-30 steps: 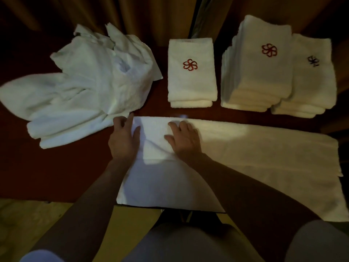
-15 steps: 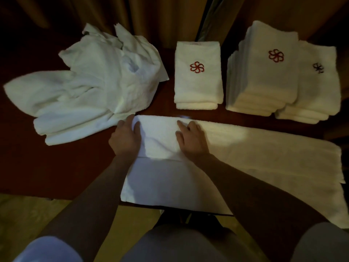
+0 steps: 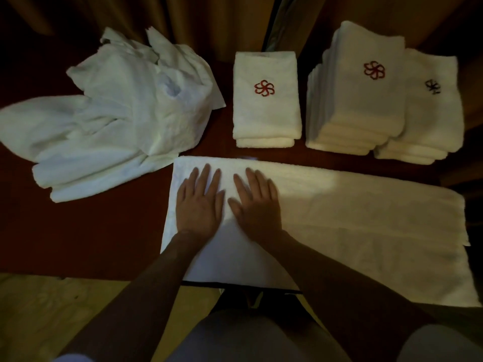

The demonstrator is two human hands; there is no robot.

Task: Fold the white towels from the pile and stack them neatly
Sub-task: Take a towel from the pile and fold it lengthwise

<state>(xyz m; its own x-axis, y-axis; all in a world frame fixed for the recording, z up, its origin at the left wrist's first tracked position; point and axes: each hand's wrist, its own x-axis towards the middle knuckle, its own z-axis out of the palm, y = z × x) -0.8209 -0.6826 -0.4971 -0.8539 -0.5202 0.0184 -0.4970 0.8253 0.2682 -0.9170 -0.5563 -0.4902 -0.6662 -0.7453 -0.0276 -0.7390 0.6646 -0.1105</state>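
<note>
A long white towel [image 3: 352, 223] lies flat across the dark red table, its near edge hanging over the front. My left hand [image 3: 200, 202] and my right hand [image 3: 257, 205] rest palm down side by side on its left end, fingers spread, gripping nothing. A loose pile of unfolded white towels [image 3: 112, 111] sits at the back left. Behind the hands stands a small folded stack with a red flower emblem [image 3: 266, 100]. At the back right are a taller folded stack [image 3: 360, 95] and a lower one with a dark emblem [image 3: 428, 113].
The dark red table [image 3: 86, 231] ends in a front edge just below the towel; a yellowish floor [image 3: 52, 309] lies beyond it. Brown curtains [image 3: 183, 19] hang behind the table. My legs show at the bottom of the view.
Both hands have flattened and slid inward on the towel's left end; the left hand has come off the left edge and now lies fully on the cloth.
</note>
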